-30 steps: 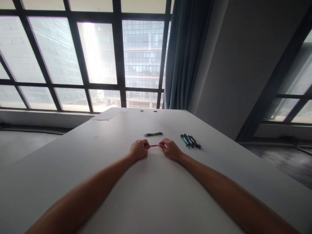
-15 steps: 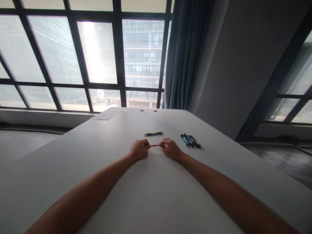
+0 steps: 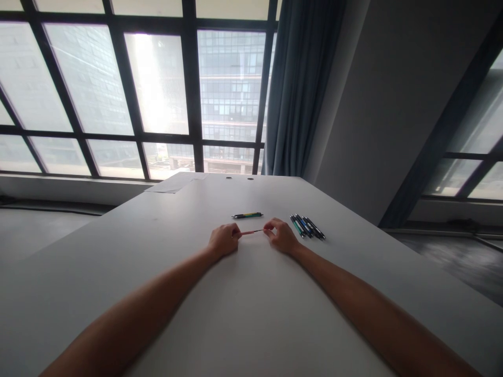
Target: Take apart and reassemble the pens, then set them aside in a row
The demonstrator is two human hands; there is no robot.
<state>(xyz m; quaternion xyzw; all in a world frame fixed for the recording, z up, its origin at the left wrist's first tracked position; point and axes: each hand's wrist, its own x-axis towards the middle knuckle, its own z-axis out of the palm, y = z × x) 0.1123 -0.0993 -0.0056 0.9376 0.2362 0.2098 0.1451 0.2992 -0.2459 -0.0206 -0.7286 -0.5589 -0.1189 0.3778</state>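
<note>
Over the white table, my left hand (image 3: 225, 239) is closed, with thumb and fingertips pinching one end of a slim pinkish pen barrel (image 3: 247, 233). A thin dark piece like a pen refill (image 3: 258, 230) sticks out of the barrel's right end. Its far tip lies between the thumb and finger of my right hand (image 3: 281, 236), which is closed in a pinch. Just beyond my hands a green, yellow and black pen (image 3: 247, 215) lies crosswise. Close to the right of my right hand, several dark pens (image 3: 308, 226) with green and blue parts lie side by side.
The white table (image 3: 251, 314) stretches away toward the large windows. Sheets of paper (image 3: 173, 184) lie at its far left, and two dark round discs (image 3: 250, 179) sit near the far edge. A blue curtain (image 3: 301, 94) hangs behind.
My right hand has shifted a little to the right and up, away from my left hand. A dark thin piece now shows between the pink barrel and my right fingertips.
</note>
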